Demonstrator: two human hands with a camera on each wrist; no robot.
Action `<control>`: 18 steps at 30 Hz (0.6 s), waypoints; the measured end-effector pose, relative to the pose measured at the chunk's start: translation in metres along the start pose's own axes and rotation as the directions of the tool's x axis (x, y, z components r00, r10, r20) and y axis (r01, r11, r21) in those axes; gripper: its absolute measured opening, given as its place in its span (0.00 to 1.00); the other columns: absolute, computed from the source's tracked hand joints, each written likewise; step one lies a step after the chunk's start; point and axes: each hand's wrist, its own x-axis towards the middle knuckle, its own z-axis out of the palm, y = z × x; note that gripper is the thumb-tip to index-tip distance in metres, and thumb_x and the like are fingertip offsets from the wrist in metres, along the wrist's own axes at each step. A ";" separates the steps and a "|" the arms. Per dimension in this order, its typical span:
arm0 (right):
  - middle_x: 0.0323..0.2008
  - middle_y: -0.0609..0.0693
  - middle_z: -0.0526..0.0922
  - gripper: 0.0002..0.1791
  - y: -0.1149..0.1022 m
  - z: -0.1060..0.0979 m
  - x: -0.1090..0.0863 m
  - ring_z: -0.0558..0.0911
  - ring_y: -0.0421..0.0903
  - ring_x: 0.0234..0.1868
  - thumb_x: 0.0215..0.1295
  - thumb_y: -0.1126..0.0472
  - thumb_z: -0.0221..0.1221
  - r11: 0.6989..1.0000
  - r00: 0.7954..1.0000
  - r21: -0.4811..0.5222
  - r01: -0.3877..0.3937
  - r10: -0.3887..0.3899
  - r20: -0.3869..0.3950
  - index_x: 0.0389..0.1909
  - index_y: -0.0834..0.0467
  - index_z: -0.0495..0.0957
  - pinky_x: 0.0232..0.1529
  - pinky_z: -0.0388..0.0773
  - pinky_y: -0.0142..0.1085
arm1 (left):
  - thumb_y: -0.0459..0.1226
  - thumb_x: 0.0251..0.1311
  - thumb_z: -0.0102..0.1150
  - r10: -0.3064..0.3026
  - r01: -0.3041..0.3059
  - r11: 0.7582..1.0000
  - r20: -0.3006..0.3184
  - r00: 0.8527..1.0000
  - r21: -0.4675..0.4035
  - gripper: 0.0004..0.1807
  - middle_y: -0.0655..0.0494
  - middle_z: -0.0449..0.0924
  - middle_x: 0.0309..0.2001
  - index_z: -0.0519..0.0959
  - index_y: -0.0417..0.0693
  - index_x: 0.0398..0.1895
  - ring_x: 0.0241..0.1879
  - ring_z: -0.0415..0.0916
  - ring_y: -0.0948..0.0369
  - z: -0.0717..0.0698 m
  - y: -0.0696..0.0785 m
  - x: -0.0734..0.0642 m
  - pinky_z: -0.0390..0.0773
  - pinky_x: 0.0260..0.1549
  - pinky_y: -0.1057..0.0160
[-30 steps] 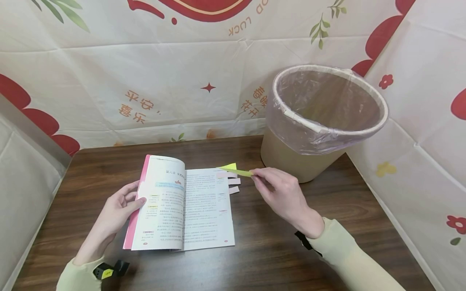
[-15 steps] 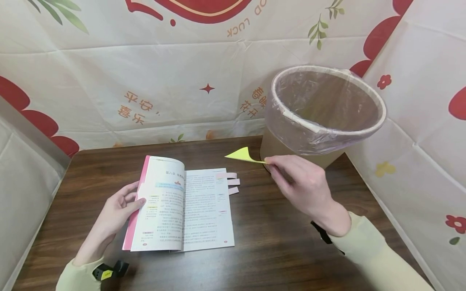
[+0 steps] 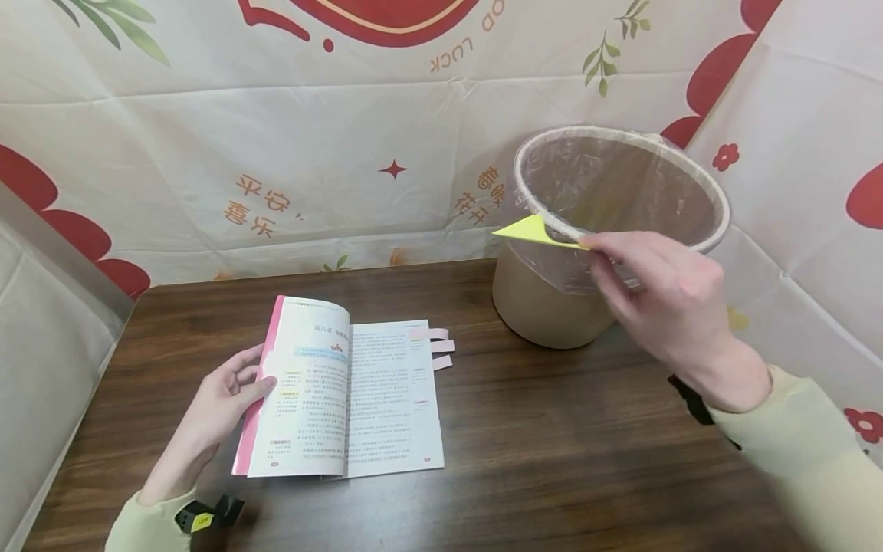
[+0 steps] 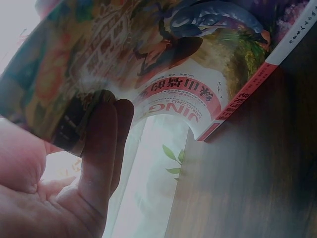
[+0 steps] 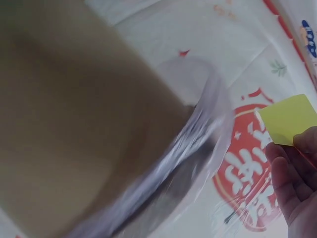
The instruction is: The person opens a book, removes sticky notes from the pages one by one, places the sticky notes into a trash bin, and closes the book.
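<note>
An open book [image 3: 393, 399] lies on the table, its left pages raised and curved. My left hand [image 3: 224, 395] grips the raised left edge, thumb on the page and fingers behind the cover [image 4: 193, 59], as the left wrist view shows. Between thumb and fingertips, my right hand [image 3: 669, 299] pinches a yellow sticky note [image 3: 527, 228], which is bent. The note is in front of the near rim of the trash bin [image 3: 545, 307]; the right wrist view shows the yellow note [image 5: 290, 119] beside the bagged rim.
Several pink page tabs [image 3: 443, 346] stick out from the book's right edge. A clear plastic liner [image 3: 513, 203] covers the bin's rim. Printed cloth [image 3: 345, 123] hangs behind the dark wooden table [image 3: 524, 445].
My right hand has drawn the yellow note off the book's upper right corner and carried it right and up to the bin. My left hand keeps its hold on the book.
</note>
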 end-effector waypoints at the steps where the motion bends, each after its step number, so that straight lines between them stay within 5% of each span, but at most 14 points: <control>1: 0.34 0.60 0.91 0.08 0.003 -0.003 0.002 0.87 0.60 0.34 0.64 0.70 0.66 1.000 1.000 -0.012 -0.010 0.010 0.008 0.42 0.62 0.89 0.62 0.63 0.08 | 0.37 0.74 0.62 0.001 -0.001 1.000 0.000 1.000 0.001 0.40 0.40 0.87 0.57 0.55 0.37 0.81 0.38 0.89 0.70 0.000 0.000 0.000 0.89 0.36 0.66; 6: 0.36 0.62 0.91 0.10 0.021 -0.017 0.012 0.87 0.60 0.35 0.65 0.71 0.65 0.994 0.997 -0.097 -0.043 0.049 0.063 0.45 0.62 0.89 0.57 0.59 0.05 | 0.37 0.73 0.62 0.004 -0.004 1.000 0.004 1.000 0.000 0.40 0.38 0.86 0.58 0.56 0.37 0.81 0.37 0.89 0.70 0.001 0.001 0.000 0.89 0.36 0.66; 9: 0.37 0.63 0.91 0.10 0.032 -0.024 0.017 0.86 0.60 0.34 0.65 0.72 0.65 0.988 0.995 -0.150 -0.030 0.043 0.086 0.45 0.63 0.89 0.45 0.70 0.18 | 0.39 0.73 0.63 0.006 -0.006 1.000 0.008 1.000 0.003 0.40 0.40 0.87 0.57 0.56 0.37 0.81 0.38 0.90 0.69 0.001 0.001 0.000 0.89 0.36 0.65; 13: 0.34 0.63 0.91 0.10 0.046 -0.030 0.024 0.83 0.58 0.26 0.63 0.73 0.66 0.979 0.993 -0.199 0.036 -0.012 0.117 0.44 0.65 0.88 0.33 0.69 0.41 | 0.41 0.73 0.64 -0.001 0.001 1.000 0.002 1.000 0.010 0.41 0.51 0.89 0.54 0.55 0.39 0.82 0.38 0.90 0.68 0.000 0.001 -0.001 0.89 0.37 0.65; 15: 0.31 0.63 0.89 0.09 0.054 -0.033 0.029 0.80 0.56 0.23 0.63 0.74 0.65 0.971 0.988 -0.224 0.081 -0.049 0.147 0.43 0.65 0.88 0.30 0.69 0.42 | 0.41 0.73 0.64 -0.004 0.004 1.000 -0.002 1.000 0.012 0.41 0.59 0.90 0.52 0.55 0.40 0.82 0.38 0.90 0.68 0.000 0.001 -0.002 0.89 0.37 0.65; 18: 0.23 0.60 0.84 0.09 0.066 -0.037 0.037 0.73 0.51 0.18 0.64 0.76 0.61 0.952 0.973 -0.266 0.153 -0.097 0.211 0.41 0.66 0.86 0.23 0.65 0.40 | 0.40 0.73 0.63 0.003 -0.003 1.000 0.002 1.000 0.007 0.41 0.57 0.90 0.52 0.55 0.39 0.82 0.38 0.90 0.68 0.001 0.002 -0.001 0.89 0.36 0.65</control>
